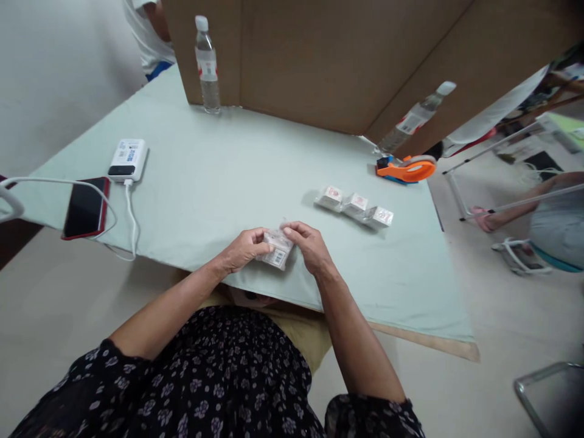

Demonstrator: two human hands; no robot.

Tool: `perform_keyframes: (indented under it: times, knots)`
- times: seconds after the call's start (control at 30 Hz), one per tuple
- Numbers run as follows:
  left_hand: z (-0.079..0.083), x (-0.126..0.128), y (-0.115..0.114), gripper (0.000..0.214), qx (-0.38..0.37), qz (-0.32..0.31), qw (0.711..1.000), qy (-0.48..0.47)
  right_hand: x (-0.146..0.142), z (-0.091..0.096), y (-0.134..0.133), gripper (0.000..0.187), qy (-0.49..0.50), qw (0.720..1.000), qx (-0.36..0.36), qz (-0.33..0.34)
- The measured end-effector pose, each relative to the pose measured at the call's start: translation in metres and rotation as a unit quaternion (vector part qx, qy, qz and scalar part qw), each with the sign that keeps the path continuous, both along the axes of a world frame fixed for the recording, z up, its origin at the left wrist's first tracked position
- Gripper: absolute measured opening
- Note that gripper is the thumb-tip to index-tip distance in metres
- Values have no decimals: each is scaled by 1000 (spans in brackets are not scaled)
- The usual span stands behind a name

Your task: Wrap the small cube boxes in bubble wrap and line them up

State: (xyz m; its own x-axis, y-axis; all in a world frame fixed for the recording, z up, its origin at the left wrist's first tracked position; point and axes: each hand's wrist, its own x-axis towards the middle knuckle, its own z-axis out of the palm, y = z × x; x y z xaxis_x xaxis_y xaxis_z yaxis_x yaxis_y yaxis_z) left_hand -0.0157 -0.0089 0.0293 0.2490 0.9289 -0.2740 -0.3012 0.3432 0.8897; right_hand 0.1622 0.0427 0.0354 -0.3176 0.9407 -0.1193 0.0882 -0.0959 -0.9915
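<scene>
Between my two hands is a small white box in clear plastic wrap (pixel 276 249), with a barcode on the side facing me. It is held just over the table's near edge. My left hand (pixel 246 248) grips its left side, thumb lying across the top. At the upper right corner, the fingers of my right hand (pixel 308 243) pinch the loose plastic film. Off to the right lies a row of three small wrapped boxes (pixel 354 204), side by side, with red and dark print on their tops.
A pale green cloth covers the table (pixel 219 176). Tall cardboard (pixel 301 61) stands along the back, with a water bottle (pixel 208 70) at left and another bottle (pixel 415 121) at right. An orange tape dispenser (pixel 406 169), white power bank (pixel 128 159) and phone (pixel 86 207) lie around. People sit nearby.
</scene>
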Motion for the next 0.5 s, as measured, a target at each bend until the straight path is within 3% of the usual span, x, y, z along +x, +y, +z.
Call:
perform_keyframes:
  times: [0.13, 0.3, 0.5]
  knots:
    - [-3, -1, 1, 41, 4, 10, 999, 38, -7, -1, 6, 25, -3, 1000, 23, -7]
    - [0, -5, 4, 34, 53, 9, 986, 157, -15, -2, 6, 17, -8, 999, 48, -19]
    - [6, -11, 9, 29, 84, -14, 961, 262, -19, 4, 15, 19, -55, 995, 85, 20]
